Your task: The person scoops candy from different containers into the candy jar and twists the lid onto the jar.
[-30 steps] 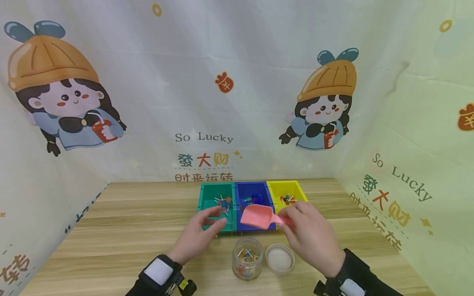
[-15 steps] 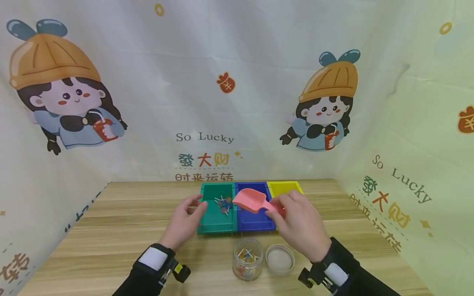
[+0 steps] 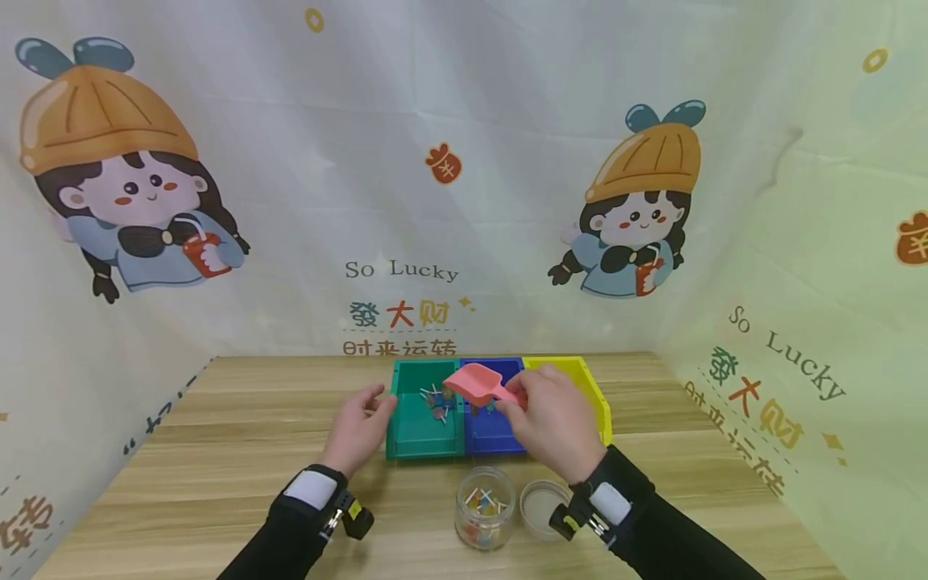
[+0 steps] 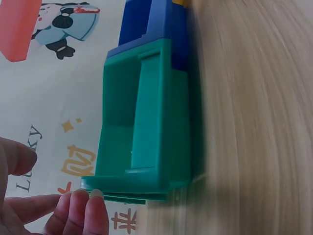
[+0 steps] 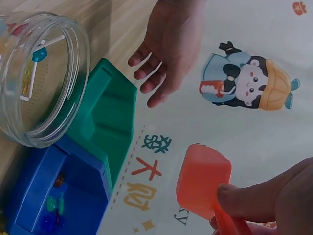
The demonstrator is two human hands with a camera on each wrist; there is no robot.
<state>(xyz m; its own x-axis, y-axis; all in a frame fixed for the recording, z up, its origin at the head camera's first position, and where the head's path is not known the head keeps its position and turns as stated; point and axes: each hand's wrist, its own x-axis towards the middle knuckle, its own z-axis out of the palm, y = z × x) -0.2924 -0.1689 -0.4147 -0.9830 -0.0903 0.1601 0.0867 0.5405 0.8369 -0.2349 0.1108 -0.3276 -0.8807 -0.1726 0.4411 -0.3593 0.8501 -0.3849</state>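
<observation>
Above the seam between the green bin (image 3: 425, 443) and the blue bin (image 3: 496, 445), a pink scoop (image 3: 474, 384) is held up by the right hand (image 3: 557, 420). Its handle is grasped between thumb and fingers, and its bowl is aimed toward ten o'clock. From the right wrist, the scoop is seen well apart from the bins, against the printed cloth (image 3: 406, 185).

At the nine o'clock edge of the green bin, the left hand (image 3: 355, 435) is held with its fingers released and slightly bent. The fingertips are brought up to the rim, but whether it is touched cannot be told.

With the jar (image 3: 484, 528) taken as the dial's centre, the green bin is placed at eleven o'clock, the blue bin at twelve and the yellow bin (image 3: 594, 399) at one, all joined in a row on the worktop (image 3: 290, 419). White sticks with coloured ends are gathered in the green bin and the jar. Small coloured bits are seen in the blue bin. At three o'clock the lid (image 3: 538, 507) is laid just beside the jar, partly covered by the wrist camera (image 3: 567, 522).
</observation>
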